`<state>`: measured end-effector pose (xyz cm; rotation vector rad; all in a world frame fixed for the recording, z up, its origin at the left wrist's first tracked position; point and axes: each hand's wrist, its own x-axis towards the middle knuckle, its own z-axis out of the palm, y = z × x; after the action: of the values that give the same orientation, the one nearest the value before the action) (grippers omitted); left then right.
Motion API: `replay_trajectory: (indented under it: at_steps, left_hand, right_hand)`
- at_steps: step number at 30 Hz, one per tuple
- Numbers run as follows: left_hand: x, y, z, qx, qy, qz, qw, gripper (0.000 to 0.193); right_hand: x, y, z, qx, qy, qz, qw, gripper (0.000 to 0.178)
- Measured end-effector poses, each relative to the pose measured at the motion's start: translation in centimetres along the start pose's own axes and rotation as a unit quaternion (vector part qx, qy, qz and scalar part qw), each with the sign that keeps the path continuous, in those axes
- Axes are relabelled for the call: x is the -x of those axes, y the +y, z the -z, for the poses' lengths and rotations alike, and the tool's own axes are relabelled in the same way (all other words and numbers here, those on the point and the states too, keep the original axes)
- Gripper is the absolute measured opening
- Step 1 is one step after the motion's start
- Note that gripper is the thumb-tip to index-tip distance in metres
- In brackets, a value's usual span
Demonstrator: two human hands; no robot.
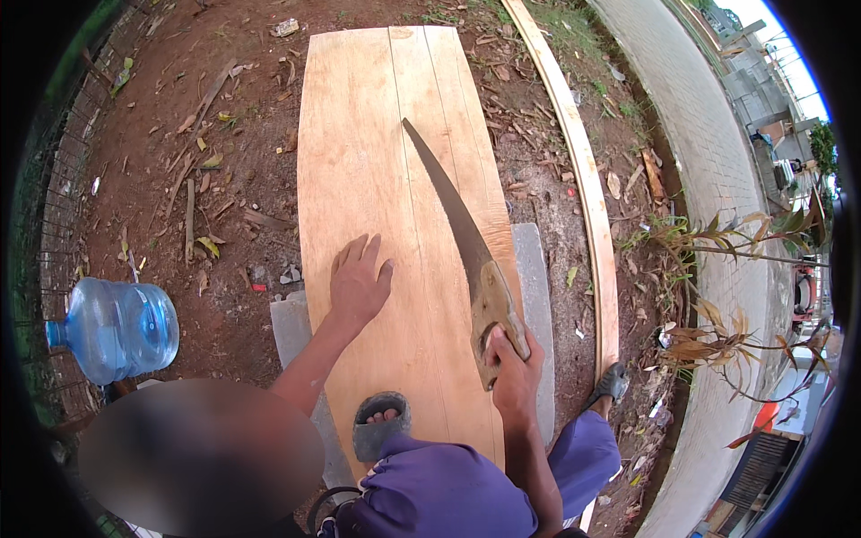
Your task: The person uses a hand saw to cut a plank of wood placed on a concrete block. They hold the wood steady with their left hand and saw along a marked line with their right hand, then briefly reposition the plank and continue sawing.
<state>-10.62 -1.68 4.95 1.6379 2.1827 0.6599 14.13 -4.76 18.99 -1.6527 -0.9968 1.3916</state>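
My right hand (pixel 515 373) is wrapped round the wooden handle (pixel 495 309) of a handsaw. The long, tapering saw blade (pixel 453 211) slants up and left over a pale wooden panel (pixel 354 117), its tip over the panel's far half. I cannot tell whether the teeth touch the wood. Lying on the panel, left of the saw, is my left hand (pixel 357 282), palm down with fingers spread. Lengthwise lines, like board joints, run along the panel. My slippered foot (pixel 383 423) presses on its near part.
Grey blocks (pixel 536 296) show under the panel's sides. A long narrow plank (pixel 587 197) lies at right, my other foot (pixel 612 384) on its near end. A blue water jug (pixel 126 330) lies at left. Leaves and sticks litter the soil; a paved path (pixel 700 134) runs beyond. A blurred patch hides the lower left.
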Motion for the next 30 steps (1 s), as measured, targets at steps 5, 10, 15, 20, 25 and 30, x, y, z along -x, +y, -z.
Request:
replay_trajectory:
  at_steps: [5,10,15,20,25,30]
  left_hand:
    - [-1.3,0.8,-3.1,-0.025,0.010,-0.023,0.999,0.055]
    - [-3.0,4.2,-5.2,-0.059,0.014,-0.017,0.998,0.056]
    - [-4.4,4.0,-6.6,-0.085,0.004,-0.007,0.996,0.061]
    - [-4.7,5.2,-7.2,-0.127,-0.005,-0.020,0.992,0.072]
    - [-5.0,6.2,-6.9,-0.160,-0.055,-0.026,0.985,0.078]
    - [-5.1,6.5,-6.9,-0.179,-0.074,-0.023,0.981,0.083]
  right_hand:
    - [8.0,1.5,4.7,0.095,0.016,0.068,0.993,0.044]
    - [10.0,2.8,8.0,0.121,0.061,0.073,0.988,0.046]
    - [9.8,3.8,10.9,0.162,0.058,0.088,0.981,0.046]
    - [11.0,3.8,14.0,0.245,0.029,0.004,0.969,0.038]
    - [11.3,1.4,13.1,0.245,0.042,0.121,0.961,0.042]
    - [10.2,-0.6,11.9,0.262,0.014,0.123,0.957,0.045]
